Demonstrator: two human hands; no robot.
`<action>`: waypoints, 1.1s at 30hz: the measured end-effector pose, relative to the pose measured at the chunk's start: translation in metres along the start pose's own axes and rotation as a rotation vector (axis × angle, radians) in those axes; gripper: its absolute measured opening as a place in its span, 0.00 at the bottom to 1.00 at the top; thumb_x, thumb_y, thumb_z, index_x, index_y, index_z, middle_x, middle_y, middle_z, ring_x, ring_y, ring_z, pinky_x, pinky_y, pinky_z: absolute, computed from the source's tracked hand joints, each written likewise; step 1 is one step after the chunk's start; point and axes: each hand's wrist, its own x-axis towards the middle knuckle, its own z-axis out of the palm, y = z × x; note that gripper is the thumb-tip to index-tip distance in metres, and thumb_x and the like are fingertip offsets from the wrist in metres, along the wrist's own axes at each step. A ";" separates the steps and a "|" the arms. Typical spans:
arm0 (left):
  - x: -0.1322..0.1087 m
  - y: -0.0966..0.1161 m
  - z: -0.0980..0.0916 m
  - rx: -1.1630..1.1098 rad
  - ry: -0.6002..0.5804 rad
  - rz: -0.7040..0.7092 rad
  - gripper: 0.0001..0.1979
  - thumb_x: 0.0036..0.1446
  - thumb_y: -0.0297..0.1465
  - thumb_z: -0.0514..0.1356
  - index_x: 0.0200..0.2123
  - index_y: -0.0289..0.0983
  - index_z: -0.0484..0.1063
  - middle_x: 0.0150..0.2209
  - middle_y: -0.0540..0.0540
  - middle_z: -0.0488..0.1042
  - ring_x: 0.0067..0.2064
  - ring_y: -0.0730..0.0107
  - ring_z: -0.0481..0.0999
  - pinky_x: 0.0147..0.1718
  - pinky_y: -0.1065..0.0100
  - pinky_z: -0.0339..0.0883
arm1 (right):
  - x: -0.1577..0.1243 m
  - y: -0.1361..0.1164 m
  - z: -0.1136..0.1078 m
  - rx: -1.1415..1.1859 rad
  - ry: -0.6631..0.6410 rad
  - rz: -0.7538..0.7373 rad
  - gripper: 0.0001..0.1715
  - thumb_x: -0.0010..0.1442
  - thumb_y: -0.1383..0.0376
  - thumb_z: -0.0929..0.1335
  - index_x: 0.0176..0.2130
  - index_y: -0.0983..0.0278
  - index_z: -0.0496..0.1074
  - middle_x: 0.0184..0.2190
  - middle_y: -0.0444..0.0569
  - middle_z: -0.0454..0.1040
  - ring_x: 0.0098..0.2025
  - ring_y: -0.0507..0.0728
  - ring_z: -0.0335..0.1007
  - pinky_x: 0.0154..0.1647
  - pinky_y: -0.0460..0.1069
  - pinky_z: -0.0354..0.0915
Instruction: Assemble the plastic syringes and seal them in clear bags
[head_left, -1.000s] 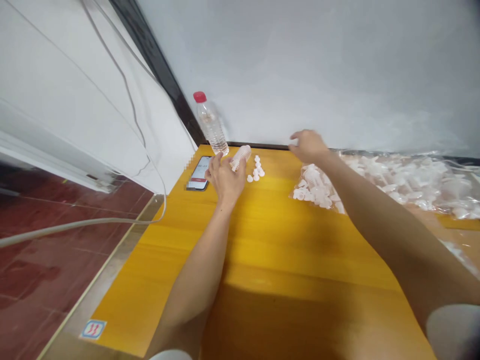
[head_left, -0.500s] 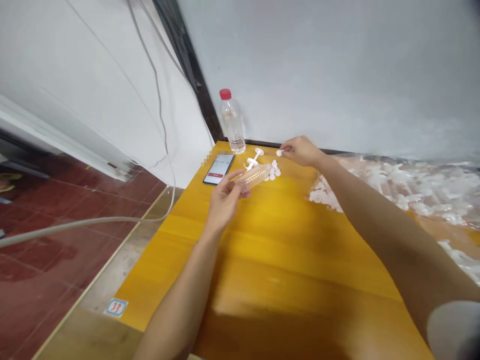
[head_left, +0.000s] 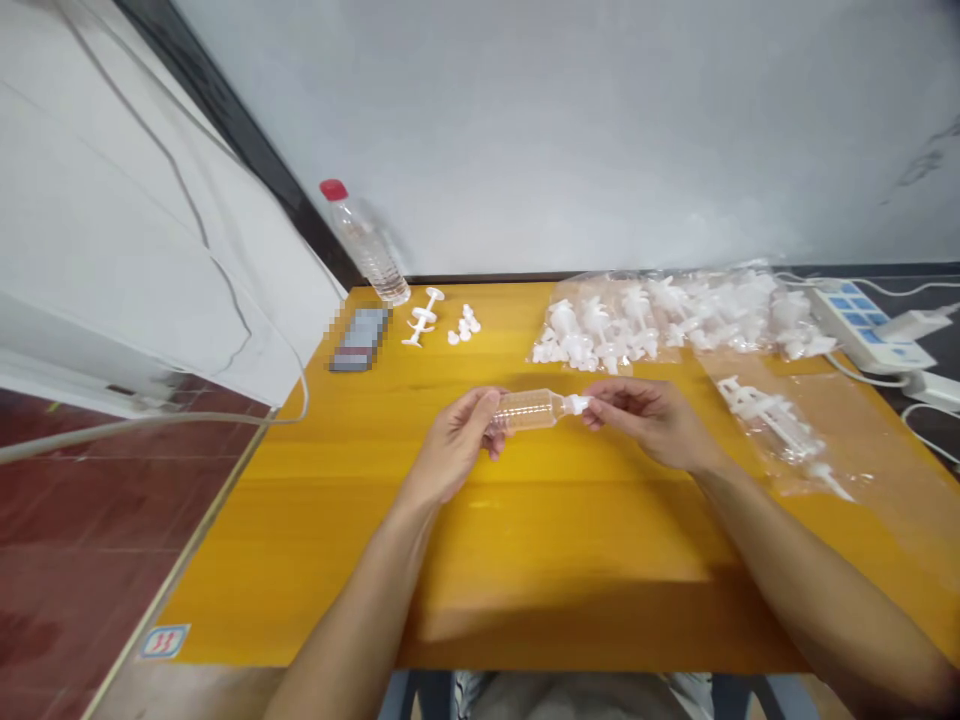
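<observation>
My left hand [head_left: 455, 440] is closed around the rear of a clear plastic syringe barrel [head_left: 526, 410], which lies level above the table with its narrow tip to the right. On that tip sits a small white cap [head_left: 576, 404]. My right hand [head_left: 652, 422] pinches the cap's outer end between thumb and fingers. White plungers [head_left: 424, 318] rest on the table beyond my left hand. Beside them is a cluster of several small white caps [head_left: 465, 324].
A water bottle [head_left: 367, 245] and a phone [head_left: 361, 338] stand at the back left of the yellow table [head_left: 525, 570]. Clear bags [head_left: 637, 320] of white parts line the back right. A bagged syringe [head_left: 780, 420] lies nearer, below a power strip [head_left: 862, 325].
My right hand has come from the back of the table to the barrel's tip, bringing a white cap. The barrel has moved nearer and turned level. The view has swung right.
</observation>
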 end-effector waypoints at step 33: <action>0.006 -0.019 0.005 0.108 -0.212 0.214 0.12 0.53 0.33 0.73 0.42 0.40 0.82 0.47 0.43 0.80 0.51 0.64 0.80 0.51 0.65 0.76 | -0.025 0.048 -0.005 0.082 0.094 0.022 0.15 0.59 0.54 0.76 0.40 0.61 0.79 0.29 0.46 0.81 0.29 0.54 0.78 0.34 0.50 0.77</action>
